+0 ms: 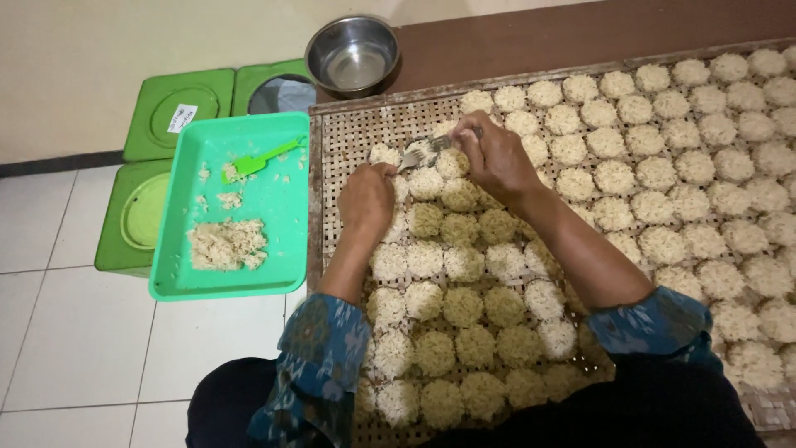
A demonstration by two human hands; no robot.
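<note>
A woven bamboo mat [340, 141] lies before me, covered with several rows of round, pale rice cakes [464, 307]. My right hand [495, 158] grips a metal fork [423, 149] whose tines press into a fresh rice mound [417, 152] near the mat's top left. My left hand [366, 199] rests curled beside that mound, its fingertips touching a small cake [383, 154]; whether it holds anything I cannot tell. Both forearms reach out from blue patterned sleeves.
A green tray [282, 207] left of the mat holds a heap of cooked rice [225, 245] and a green spatula [259, 161]. A steel bowl [352, 54] stands behind it. Green square stools [178, 108] sit on the white tiled floor [75, 332].
</note>
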